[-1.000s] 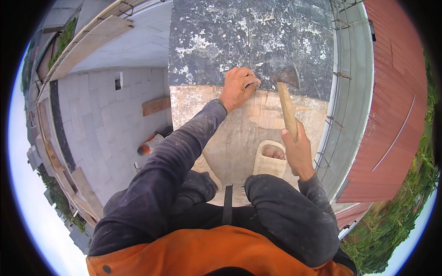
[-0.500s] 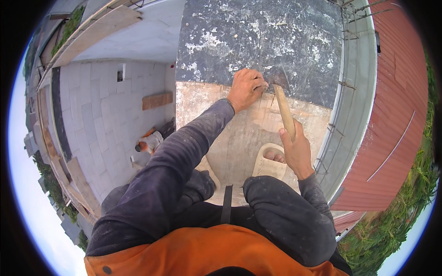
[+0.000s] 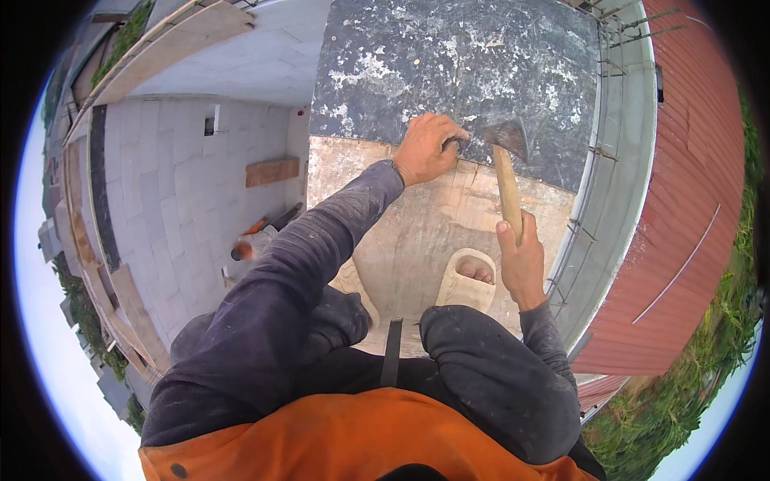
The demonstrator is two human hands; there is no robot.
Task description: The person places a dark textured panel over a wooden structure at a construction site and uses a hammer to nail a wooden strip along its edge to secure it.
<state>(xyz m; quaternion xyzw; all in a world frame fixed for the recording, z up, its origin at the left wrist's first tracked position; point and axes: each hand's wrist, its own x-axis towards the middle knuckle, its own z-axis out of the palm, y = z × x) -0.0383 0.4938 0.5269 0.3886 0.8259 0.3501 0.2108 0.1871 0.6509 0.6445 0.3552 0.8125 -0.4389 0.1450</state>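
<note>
My left hand (image 3: 431,149) is closed at the seam where a dark, white-flecked panel (image 3: 385,88) meets a bare wooden board (image 3: 409,208). Its fingertips pinch together over the panel's near edge; whatever small thing they hold is too small to make out. To the right, my right hand (image 3: 523,263) grips the lower part of a pale wooden handle. This belongs to a hatchet (image 3: 507,180) with a dark, flaring metal head. That head is over the dark panel, a short gap right of my left fingertips.
I squat on the board in tan sandals (image 3: 467,280). Rebar (image 3: 597,152) runs along a concrete channel on the right, beside a red corrugated roof (image 3: 682,192). Left, past the board's edge, a person (image 3: 255,242) is far below near a grey block wall (image 3: 176,184).
The hatchet head, blurred close beside my left fingers before, has shifted right and away from them. My left hand has stayed at the seam, its fingers slightly rearranged.
</note>
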